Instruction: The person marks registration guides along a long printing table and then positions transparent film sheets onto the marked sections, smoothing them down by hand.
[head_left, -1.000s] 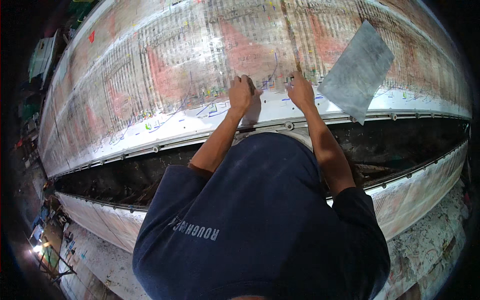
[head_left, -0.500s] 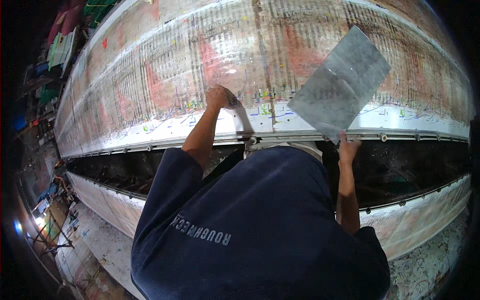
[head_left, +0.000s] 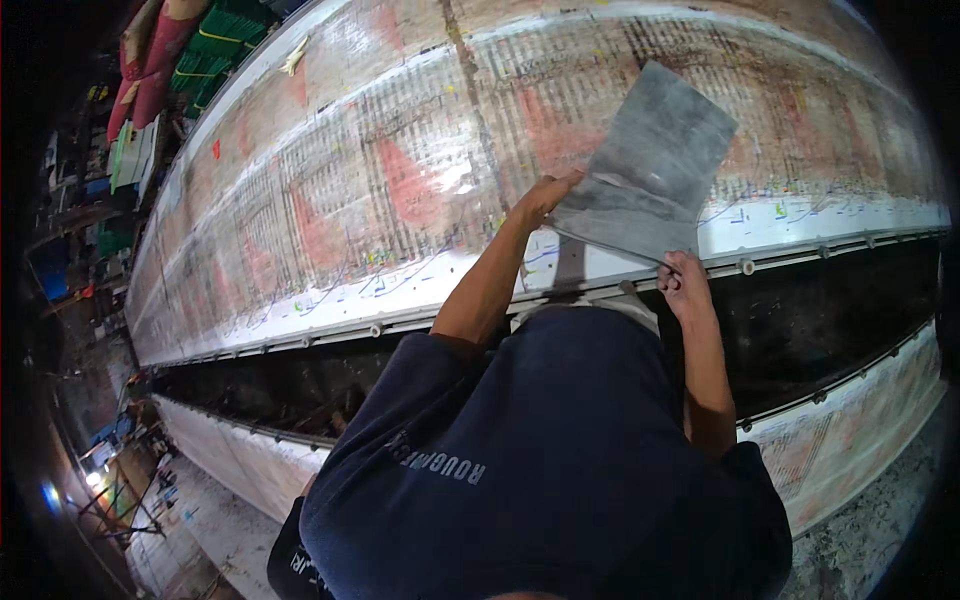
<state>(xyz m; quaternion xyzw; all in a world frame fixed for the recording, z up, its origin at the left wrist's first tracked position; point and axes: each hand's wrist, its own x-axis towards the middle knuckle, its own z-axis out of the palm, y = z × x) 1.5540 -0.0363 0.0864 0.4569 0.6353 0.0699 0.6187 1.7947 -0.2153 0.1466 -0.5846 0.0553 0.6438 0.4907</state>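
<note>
Grey sheet overlies a stained table, clutter at left.

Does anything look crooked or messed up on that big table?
Yes, two things. The grey sheet slants across the table and looks bent at its near end, where the left hand and right hand hold it. The tabletop also looks messy, with red patches and scribbled marks.
</note>
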